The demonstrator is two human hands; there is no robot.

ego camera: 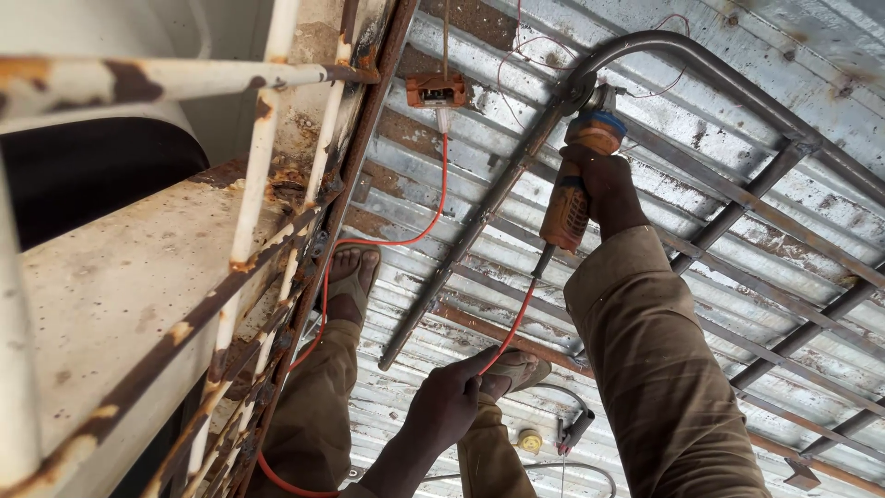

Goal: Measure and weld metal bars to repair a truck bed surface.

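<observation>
We look down at a corrugated metal sheet (645, 157) carrying a curved steel tube frame (516, 157). Our right hand (604, 180), fingers wrapped tight, presses an orange grinder (576, 180) to the frame's bend near the sheet's far edge. Our left hand (452, 401) pinches its red cord (512, 327) between thumb and fingers. Sandalled feet (355, 277) stand close: a kicking disc or snagged cord could, we judge, injure them.

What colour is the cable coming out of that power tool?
Red. The cable shows best in the head view, running from the orange grinder.
</observation>
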